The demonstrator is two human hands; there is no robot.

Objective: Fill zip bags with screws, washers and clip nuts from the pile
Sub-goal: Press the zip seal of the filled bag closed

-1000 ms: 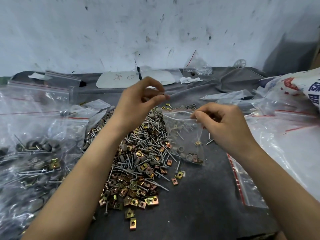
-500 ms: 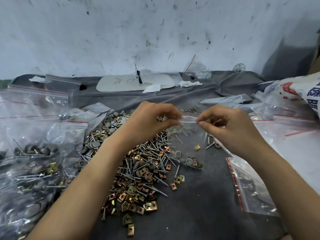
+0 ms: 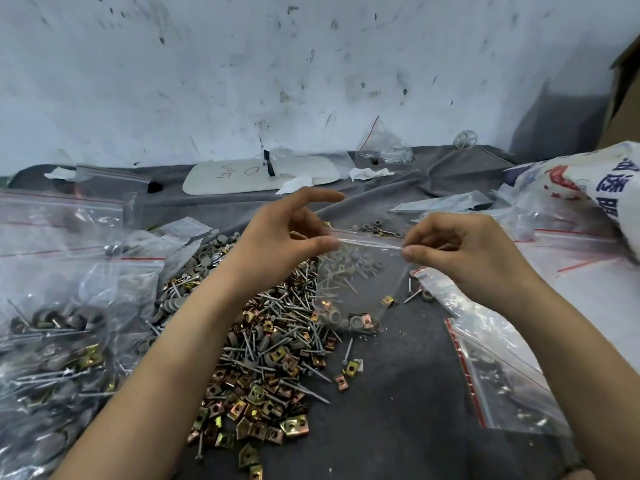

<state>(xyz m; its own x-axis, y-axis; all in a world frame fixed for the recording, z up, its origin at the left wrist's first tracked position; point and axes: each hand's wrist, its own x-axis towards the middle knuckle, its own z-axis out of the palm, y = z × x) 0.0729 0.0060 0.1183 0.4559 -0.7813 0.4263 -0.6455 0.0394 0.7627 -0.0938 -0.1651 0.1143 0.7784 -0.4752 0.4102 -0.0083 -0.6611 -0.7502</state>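
Note:
A clear zip bag hangs between my hands over the dark cloth, with a few washers, screws and clip nuts at its bottom. My left hand pinches the left end of its top seal with thumb and a finger, the index finger stretched out above. My right hand pinches the right end of the seal. The pile of screws, grey washers and brass clip nuts spreads below my left forearm.
Filled zip bags are heaped at the left. More clear bags lie at the right beside a printed sack. A white board and a small bag sit by the wall.
My left hand came down from above the bag and took the left end of the seal. Both hands now hold the seal stretched flat, farther apart than before.

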